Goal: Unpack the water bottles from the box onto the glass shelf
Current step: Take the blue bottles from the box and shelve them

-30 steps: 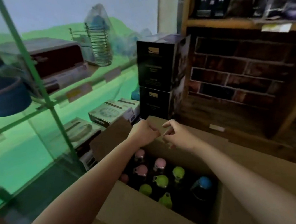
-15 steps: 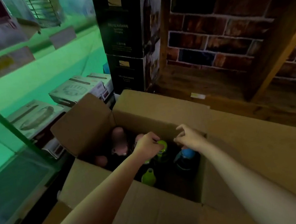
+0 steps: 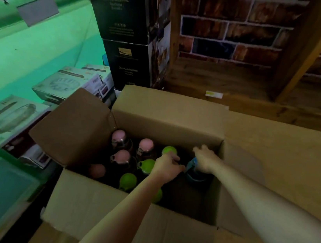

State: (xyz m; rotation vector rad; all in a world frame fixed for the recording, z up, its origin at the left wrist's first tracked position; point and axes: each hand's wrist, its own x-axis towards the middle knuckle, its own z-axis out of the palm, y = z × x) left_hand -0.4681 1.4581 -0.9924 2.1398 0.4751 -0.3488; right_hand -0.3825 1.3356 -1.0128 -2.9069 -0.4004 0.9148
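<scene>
So you've got both hands down inside the open cardboard box (image 3: 166,110), which sits with its flaps folded out. Your left hand (image 3: 167,168) is in the middle of the box among the green-capped bottles (image 3: 147,166), fingers curled downward, but the view doesn't show whether it's actually got hold of one or is just resting there, so I can't tell on that one. Your right hand (image 3: 205,159) is at the right side of the box, fingers wrapped over the top of the blue-capped bottle (image 3: 193,173), whose cap pokes out just left of your palm.

All the water bottles are in the box, standing upright with only caps showing in the dark interior. The pink-capped bottles (image 3: 122,156) are bunched at the far left, the green ones run down the middle toward you, and the blue one is alone on the right next to the box wall.

Off to the left is the green-framed glass shelf (image 3: 7,188), with white product boxes (image 3: 63,85) on the level behind it. Right behind the cardboard box are two stacked black glassware boxes (image 3: 126,42), and to the right a brick-pattern wall (image 3: 234,24) above wooden boards
</scene>
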